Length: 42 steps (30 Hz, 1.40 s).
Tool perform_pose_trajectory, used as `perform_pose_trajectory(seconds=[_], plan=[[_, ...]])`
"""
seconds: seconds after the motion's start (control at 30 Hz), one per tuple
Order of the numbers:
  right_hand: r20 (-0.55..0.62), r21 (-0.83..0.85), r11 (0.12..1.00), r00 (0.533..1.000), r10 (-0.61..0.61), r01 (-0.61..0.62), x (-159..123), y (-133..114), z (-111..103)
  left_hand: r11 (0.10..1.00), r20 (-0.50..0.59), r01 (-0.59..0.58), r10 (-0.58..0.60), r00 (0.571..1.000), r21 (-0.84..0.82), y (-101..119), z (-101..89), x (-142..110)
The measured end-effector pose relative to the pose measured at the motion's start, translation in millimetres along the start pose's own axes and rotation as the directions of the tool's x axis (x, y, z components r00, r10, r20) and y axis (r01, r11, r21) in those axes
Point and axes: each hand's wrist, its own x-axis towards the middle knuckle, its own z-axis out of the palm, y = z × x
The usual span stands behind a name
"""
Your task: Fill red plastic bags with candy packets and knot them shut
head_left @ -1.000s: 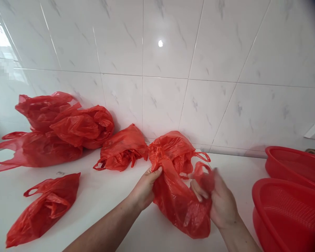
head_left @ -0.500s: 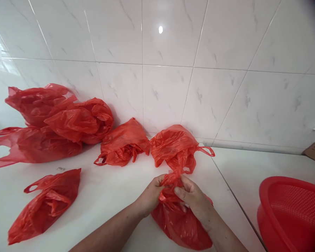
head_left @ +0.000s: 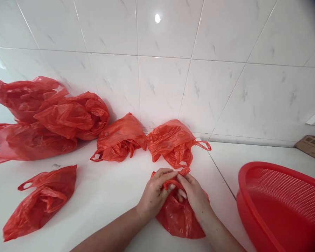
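Note:
A red plastic bag (head_left: pixel 182 220) rests on the white table in front of me, its lower part full and rounded. My left hand (head_left: pixel 157 192) pinches the twisted top of this bag from the left. From the right, my right hand (head_left: pixel 193 194) grips the same gathered plastic, with thumb and fingers closed on it. The two hands nearly meet over the bag's neck, and a short end of plastic sticks up above them. What lies inside the bag is hidden. Just behind stands another bunched red bag (head_left: pixel 172 141) with one handle loop out to its right.
Another red bag (head_left: pixel 122 138) sits against the tiled wall (head_left: pixel 162 91), with a pile of red bags (head_left: pixel 39 140) farther left. One more red bag (head_left: pixel 43 203) lies at the front left. At the right are a red mesh basket (head_left: pixel 244 185) and a cardboard piece (head_left: pixel 311 147).
My left hand has shifted over the top of the bag, and its fingers now fold the twisted plastic. The view has turned slightly right, bringing more of the basket into sight.

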Motion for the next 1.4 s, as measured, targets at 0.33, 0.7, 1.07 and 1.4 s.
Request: perform_pose_trajectory(seconds=[0.33, 0.7, 1.07, 1.4], plan=[[0.152, 0.218, 0.976, 0.988, -0.018, -0.016, 0, 6, -13, 0.870, 0.060, 0.338, -0.340, 0.939, -0.360, 10, 1.3, 6], [-0.146, -0.534, 0.822, 0.936, -0.320, 0.198, 2, 2, -10, 0.951, -0.115, 0.269, -0.287, 0.951, -0.153, 8, 5.9, 1], [-0.059, -0.416, 0.886, 0.966, -0.251, 0.205, 5, 0, -20, 0.973, -0.139, 0.208, -0.220, 0.965, -0.097, 0, 7.7, -5], [-0.318, -0.420, 0.890, 0.891, -0.325, 0.175, 14, -10, -36, 0.986, -0.240, -0.051, 0.089, 0.967, 0.159, -3, -2.4, -1]])
